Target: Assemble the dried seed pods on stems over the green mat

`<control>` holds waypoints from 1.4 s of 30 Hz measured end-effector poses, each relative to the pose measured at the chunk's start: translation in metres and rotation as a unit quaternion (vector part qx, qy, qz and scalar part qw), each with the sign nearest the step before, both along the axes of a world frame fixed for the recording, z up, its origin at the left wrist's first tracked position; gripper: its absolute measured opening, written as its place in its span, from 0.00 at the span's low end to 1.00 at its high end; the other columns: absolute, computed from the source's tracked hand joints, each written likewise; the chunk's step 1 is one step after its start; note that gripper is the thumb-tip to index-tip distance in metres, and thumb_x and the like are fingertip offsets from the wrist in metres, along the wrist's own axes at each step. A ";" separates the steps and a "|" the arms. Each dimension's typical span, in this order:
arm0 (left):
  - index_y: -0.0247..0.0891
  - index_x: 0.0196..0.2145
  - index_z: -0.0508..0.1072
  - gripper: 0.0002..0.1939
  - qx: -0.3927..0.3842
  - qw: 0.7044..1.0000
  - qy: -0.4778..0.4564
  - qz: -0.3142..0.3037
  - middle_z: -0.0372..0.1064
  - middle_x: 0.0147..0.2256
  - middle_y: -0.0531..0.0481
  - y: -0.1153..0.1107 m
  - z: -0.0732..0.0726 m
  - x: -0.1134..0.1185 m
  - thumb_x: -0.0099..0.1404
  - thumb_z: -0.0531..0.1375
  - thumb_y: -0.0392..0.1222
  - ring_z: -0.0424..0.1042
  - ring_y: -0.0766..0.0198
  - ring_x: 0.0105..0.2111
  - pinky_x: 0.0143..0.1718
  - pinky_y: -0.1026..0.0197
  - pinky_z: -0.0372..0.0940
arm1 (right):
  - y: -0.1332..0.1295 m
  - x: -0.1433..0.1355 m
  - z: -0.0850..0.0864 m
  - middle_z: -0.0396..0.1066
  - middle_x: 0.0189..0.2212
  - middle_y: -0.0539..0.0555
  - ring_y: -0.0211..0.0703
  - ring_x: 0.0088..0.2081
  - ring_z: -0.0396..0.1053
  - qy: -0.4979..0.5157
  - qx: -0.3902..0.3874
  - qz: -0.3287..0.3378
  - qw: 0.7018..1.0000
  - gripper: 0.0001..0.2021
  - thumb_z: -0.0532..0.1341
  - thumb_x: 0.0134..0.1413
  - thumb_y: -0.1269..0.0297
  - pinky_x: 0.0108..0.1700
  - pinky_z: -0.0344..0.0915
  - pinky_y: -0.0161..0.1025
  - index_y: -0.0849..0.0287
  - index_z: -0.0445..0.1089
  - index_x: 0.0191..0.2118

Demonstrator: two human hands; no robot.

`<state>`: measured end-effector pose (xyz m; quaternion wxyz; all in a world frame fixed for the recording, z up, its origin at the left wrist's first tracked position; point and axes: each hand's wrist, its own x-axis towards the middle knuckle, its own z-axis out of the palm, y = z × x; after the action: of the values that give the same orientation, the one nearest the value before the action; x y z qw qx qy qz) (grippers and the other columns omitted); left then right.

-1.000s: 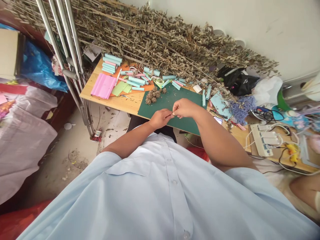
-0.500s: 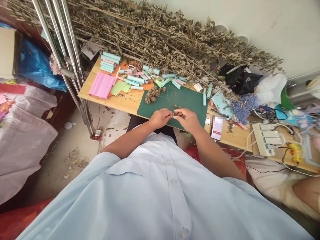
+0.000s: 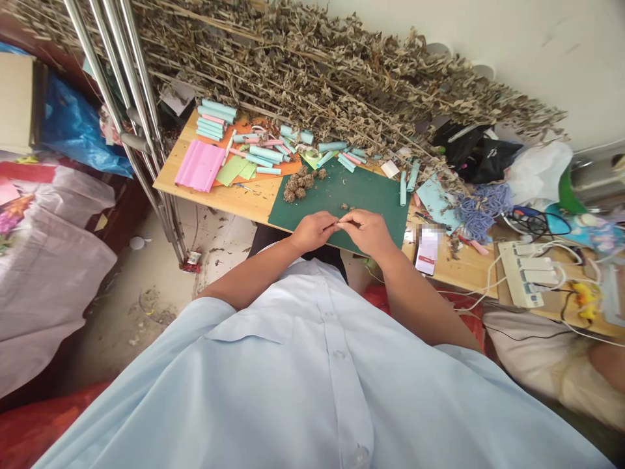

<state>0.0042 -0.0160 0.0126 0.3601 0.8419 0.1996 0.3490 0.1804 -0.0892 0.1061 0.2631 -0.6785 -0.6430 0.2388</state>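
Observation:
My left hand (image 3: 315,232) and my right hand (image 3: 366,229) meet at the fingertips over the near edge of a green cutting mat (image 3: 368,185). Both are closed in a pinch. What sits between the fingertips is tiny and mostly hidden; it looks like a bit of brown dried plant. Just beyond the right fingers lie small brown crumbs (image 3: 345,206) of the same look. A heap of brown dried balls (image 3: 299,185) rests on the mat's left part, beyond my left hand.
Rolled blue and pink paper tubes (image 3: 266,155) and a pink paper sheet (image 3: 200,165) lie on the wooden table (image 3: 229,200). Dried plant stalks (image 3: 312,65) spread along the back. At right are a phone (image 3: 428,251), blue cord (image 3: 481,212) and a power strip (image 3: 525,273). Metal poles (image 3: 131,124) stand left.
My right fingers have drawn together into a tighter pinch against the left fingertips. The small piece between them shows less now. The view has shifted slightly.

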 end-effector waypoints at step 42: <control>0.37 0.37 0.77 0.22 -0.005 1.000 -0.010 -0.002 0.75 0.36 0.43 0.001 -0.001 0.002 0.80 0.51 0.53 0.74 0.59 0.39 0.41 0.59 0.67 | 0.021 -0.017 0.038 0.81 0.39 0.58 0.51 0.41 0.75 -0.235 -0.098 0.093 0.963 0.09 0.61 0.60 0.72 0.44 0.66 0.42 0.57 0.80 0.39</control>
<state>0.0063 -0.0151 0.0114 0.3667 0.8369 0.1960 0.3560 0.1637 -0.0683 0.1438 0.0134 -0.6752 -0.7205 0.1574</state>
